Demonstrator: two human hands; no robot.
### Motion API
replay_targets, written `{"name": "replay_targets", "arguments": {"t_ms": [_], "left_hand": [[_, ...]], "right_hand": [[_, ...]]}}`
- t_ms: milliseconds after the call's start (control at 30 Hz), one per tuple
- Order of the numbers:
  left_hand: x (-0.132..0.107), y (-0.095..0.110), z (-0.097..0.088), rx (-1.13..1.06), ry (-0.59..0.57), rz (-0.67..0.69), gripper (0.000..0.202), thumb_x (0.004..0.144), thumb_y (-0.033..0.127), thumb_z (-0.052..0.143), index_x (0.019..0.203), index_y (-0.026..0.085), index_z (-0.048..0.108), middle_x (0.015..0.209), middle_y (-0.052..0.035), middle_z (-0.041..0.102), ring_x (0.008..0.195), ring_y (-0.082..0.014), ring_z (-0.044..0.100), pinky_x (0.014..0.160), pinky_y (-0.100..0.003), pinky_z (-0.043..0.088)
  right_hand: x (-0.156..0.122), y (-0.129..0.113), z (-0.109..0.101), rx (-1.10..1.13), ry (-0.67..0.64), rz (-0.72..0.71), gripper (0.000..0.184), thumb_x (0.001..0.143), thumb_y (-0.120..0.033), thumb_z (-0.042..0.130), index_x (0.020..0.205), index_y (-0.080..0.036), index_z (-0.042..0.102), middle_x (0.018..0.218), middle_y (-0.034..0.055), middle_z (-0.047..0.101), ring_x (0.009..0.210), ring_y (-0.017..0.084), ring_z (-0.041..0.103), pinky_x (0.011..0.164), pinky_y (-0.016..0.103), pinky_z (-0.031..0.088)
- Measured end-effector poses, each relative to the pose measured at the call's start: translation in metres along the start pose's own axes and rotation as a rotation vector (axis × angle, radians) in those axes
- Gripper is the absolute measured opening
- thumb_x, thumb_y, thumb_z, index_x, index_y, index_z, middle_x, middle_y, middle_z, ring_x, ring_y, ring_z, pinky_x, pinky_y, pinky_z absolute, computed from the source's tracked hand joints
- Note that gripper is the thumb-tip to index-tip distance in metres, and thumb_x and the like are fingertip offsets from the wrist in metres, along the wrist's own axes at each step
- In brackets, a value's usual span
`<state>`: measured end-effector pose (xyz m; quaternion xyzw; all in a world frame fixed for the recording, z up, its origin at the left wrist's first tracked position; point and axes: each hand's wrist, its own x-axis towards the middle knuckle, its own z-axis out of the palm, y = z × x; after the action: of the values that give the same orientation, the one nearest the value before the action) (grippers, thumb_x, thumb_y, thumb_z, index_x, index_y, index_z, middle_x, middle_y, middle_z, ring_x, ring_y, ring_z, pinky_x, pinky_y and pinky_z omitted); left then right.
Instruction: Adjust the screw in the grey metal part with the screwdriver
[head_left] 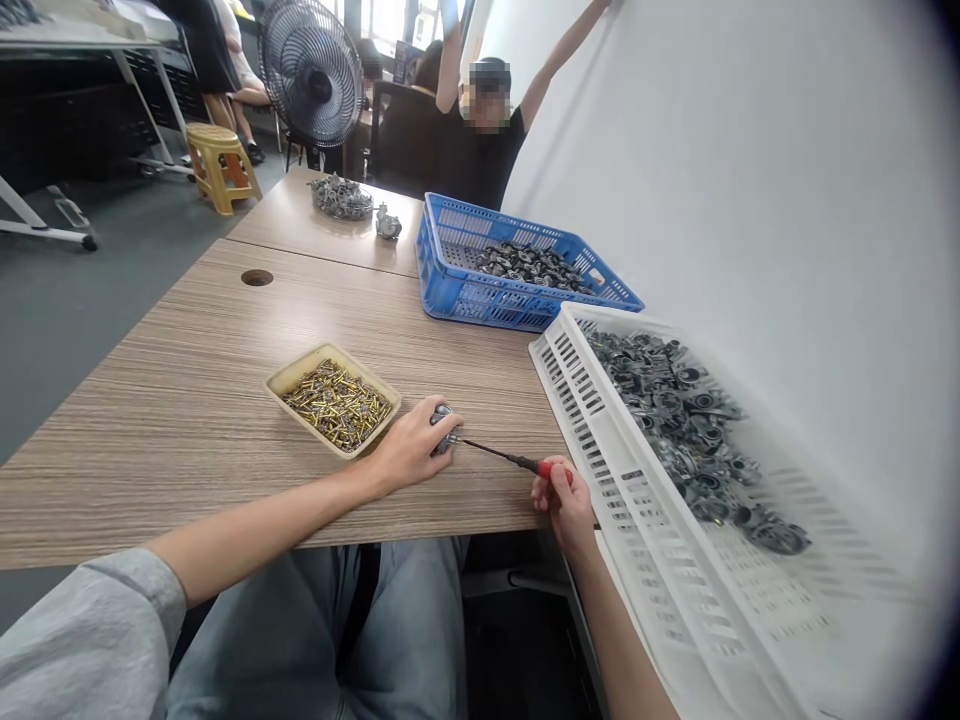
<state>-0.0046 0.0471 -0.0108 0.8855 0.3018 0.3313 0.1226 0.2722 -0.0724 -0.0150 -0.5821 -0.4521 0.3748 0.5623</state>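
My left hand [412, 443] is closed around a small grey metal part [445, 428], pressing it against the tabletop; fingers cover much of it. In my right hand [564, 503] is a screwdriver [541, 467] with a red and black handle, gripped near its end. Its long dark shaft points left, and the tip meets the right side of the metal part. Left of my left hand sits a cream tray [276, 385] full of brass-coloured screws [337, 404].
A white crate [600, 440] of grey metal parts stands along the right. Behind it is a blue crate [480, 305] with darker parts. Farther back lie a heap of metal parts [341, 197] and a single one [388, 224]. A fan [311, 80] and a person with raised arms are beyond.
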Motion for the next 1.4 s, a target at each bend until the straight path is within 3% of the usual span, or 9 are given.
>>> {"name": "replay_targets", "arguments": {"t_ms": [733,1067,1267,1400], "left_hand": [[0.0,-0.001,0.0,0.017,0.001,0.003,0.04,0.091,0.025,0.063,0.131,0.022,0.06,0.136,-0.0146,0.05,0.114,-0.0281,0.062,0.094,-0.039,0.058],[0.001,-0.002,-0.001,-0.012,-0.01,-0.009,0.041,0.089,0.023,0.064,0.13,0.022,0.06,0.136,-0.0146,0.05,0.116,-0.0289,0.061,0.096,-0.04,0.057],[0.001,-0.002,-0.001,-0.057,-0.017,-0.035,0.041,0.088,0.021,0.064,0.129,0.023,0.06,0.136,-0.0135,0.049,0.118,-0.0281,0.061,0.098,-0.039,0.056],[0.001,-0.002,-0.001,-0.073,-0.001,-0.049,0.04,0.089,0.021,0.063,0.129,0.023,0.059,0.135,-0.0132,0.049,0.115,-0.0268,0.061,0.099,-0.038,0.056]], "right_hand": [[-0.001,0.009,-0.005,0.012,-0.034,-0.02,0.031,0.1,-0.054,0.063,0.095,-0.024,0.059,0.061,-0.0032,0.061,0.046,0.011,0.047,0.046,0.023,0.039],[-0.001,0.006,-0.006,0.015,-0.057,0.0,0.03,0.096,-0.051,0.07,0.107,-0.026,0.058,0.076,-0.0027,0.064,0.049,0.01,0.049,0.048,0.023,0.043],[-0.002,0.007,-0.005,-0.034,-0.054,-0.002,0.031,0.101,-0.054,0.062,0.094,-0.024,0.058,0.062,-0.0037,0.059,0.047,0.011,0.046,0.047,0.022,0.04],[-0.002,0.009,-0.005,-0.045,-0.052,0.015,0.032,0.1,-0.055,0.062,0.095,-0.024,0.058,0.061,-0.0041,0.059,0.046,0.011,0.046,0.045,0.022,0.038]]}}
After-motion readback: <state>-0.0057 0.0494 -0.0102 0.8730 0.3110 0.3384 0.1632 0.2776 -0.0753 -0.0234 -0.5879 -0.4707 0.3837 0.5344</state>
